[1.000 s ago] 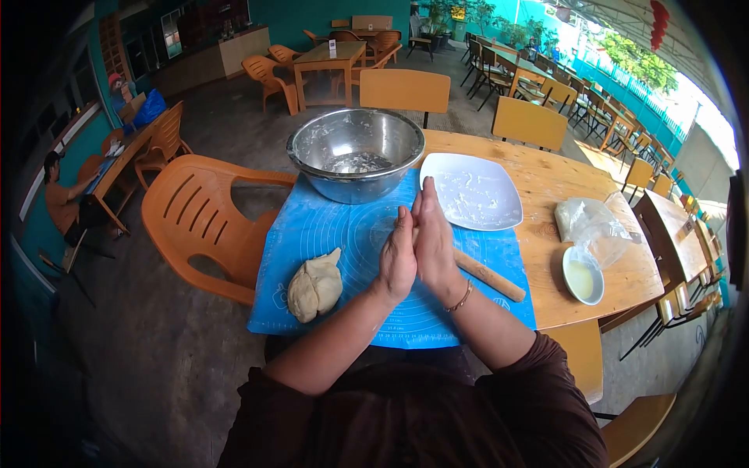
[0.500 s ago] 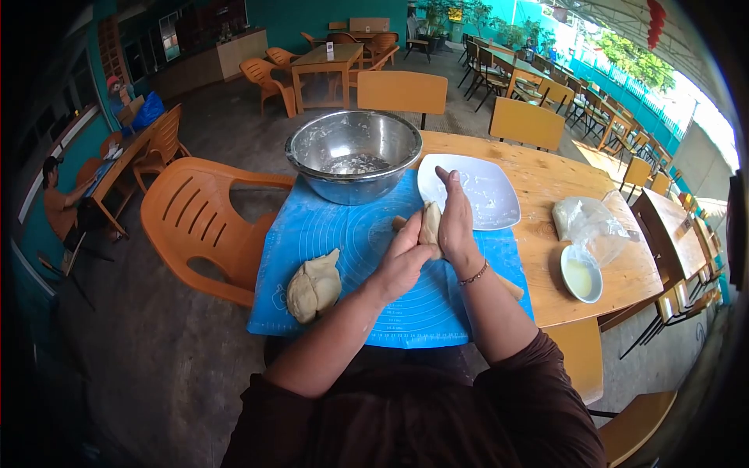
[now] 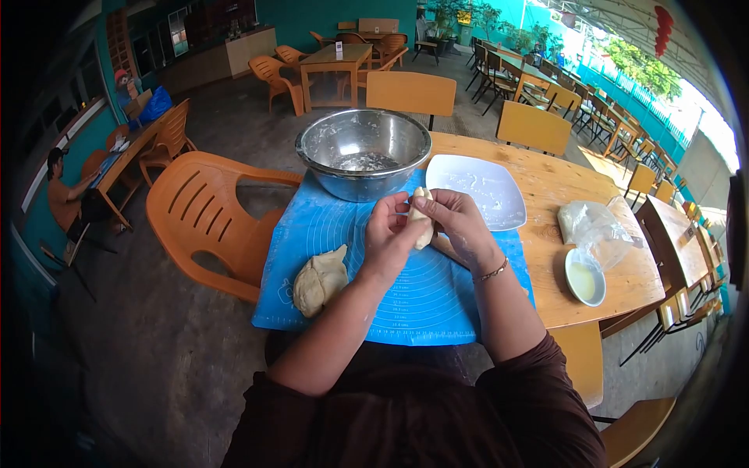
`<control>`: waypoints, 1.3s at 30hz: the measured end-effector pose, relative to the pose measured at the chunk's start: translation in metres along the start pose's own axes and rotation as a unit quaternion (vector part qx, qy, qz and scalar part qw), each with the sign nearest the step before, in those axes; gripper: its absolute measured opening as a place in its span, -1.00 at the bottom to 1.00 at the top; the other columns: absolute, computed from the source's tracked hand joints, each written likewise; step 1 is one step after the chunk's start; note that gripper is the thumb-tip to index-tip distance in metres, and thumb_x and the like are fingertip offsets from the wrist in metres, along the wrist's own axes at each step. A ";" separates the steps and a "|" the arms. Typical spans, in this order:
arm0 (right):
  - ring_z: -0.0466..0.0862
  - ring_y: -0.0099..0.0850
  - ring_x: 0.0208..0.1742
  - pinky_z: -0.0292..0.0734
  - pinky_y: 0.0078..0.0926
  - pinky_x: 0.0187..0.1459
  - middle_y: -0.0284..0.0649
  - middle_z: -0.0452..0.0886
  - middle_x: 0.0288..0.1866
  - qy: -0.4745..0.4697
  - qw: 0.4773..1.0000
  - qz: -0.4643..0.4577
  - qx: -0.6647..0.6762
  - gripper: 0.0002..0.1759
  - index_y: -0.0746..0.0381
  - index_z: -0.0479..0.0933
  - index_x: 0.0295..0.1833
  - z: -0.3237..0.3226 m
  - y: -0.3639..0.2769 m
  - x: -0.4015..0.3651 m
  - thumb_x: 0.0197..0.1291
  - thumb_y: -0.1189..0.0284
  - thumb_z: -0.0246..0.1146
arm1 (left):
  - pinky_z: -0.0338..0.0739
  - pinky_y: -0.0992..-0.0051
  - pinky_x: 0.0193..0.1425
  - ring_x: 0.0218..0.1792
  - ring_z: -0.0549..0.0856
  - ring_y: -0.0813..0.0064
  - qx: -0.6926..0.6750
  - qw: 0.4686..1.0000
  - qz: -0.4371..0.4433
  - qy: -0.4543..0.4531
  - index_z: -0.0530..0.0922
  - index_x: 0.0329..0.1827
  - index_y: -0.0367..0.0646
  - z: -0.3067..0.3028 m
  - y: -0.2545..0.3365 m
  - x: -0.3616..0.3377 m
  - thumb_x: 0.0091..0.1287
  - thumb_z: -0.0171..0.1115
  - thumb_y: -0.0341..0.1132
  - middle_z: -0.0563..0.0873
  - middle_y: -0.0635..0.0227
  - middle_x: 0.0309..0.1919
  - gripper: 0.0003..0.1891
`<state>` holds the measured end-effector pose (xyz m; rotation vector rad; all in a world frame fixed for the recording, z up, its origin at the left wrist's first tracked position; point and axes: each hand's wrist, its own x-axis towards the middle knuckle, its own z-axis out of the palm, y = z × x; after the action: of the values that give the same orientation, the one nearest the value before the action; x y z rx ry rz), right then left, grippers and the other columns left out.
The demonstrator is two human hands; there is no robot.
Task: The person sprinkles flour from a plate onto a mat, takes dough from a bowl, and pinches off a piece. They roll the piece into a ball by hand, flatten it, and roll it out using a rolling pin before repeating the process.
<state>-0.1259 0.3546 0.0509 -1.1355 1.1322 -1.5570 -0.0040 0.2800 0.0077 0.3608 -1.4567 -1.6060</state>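
palms, earlier pressed flat, curled round small dough piece [image 3: 422, 224]; left hand [image 3: 385, 234], right hand [image 3: 459, 226] together, pinching it above blue mat [image 3: 406, 304], near steel bowl [image 3: 363, 160]. risk: hard pinch might tear soft dough.

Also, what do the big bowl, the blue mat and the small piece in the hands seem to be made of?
The big bowl: likely stainless steel, shiny grey with reflections, white-smeared. The blue mat: probably silicone, matte, thin, printed with rings and ruler marks. The small piece, held by left hand and right hand: soft pale dough, smooth.
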 end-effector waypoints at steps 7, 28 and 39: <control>0.57 -0.58 -0.40 0.52 -0.60 -0.28 -0.26 0.66 -0.26 -0.006 0.993 -0.043 -0.111 -0.69 0.39 0.63 0.03 0.014 0.009 -0.001 0.31 0.37 0.32 | 0.69 0.12 -0.16 -0.04 0.67 0.23 -0.246 0.939 -0.211 -0.113 0.38 0.23 -0.19 0.002 0.032 -0.009 0.48 -0.10 0.21 0.57 0.09 0.02 -0.39; 0.50 -0.63 -0.38 0.52 -0.69 -0.45 -0.29 0.45 -0.25 0.070 0.931 -0.198 -0.298 -0.92 0.38 0.66 -0.25 0.023 0.025 -0.009 0.14 0.59 0.39 | 0.32 0.56 -0.65 -0.59 0.53 0.61 -0.147 0.966 -0.214 0.002 0.53 -0.17 -0.17 -0.007 0.020 -0.002 0.52 -0.05 0.05 0.56 0.41 -0.50 -0.57; 0.51 -0.61 -0.40 0.46 -0.63 -0.34 -0.33 0.60 -0.32 0.113 0.991 -0.023 0.074 -0.78 0.35 0.65 -0.17 0.011 0.003 -0.010 0.24 0.38 0.28 | 0.44 0.59 -0.51 -0.46 0.58 0.65 -0.099 0.993 -0.056 -0.020 0.49 0.02 -0.23 -0.002 0.024 -0.004 0.44 0.22 -0.26 0.60 0.39 -0.35 -0.75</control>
<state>-0.1123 0.3620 0.0479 -0.9105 1.1219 -1.8086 0.0092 0.2845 0.0277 0.3005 -1.3122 -1.8406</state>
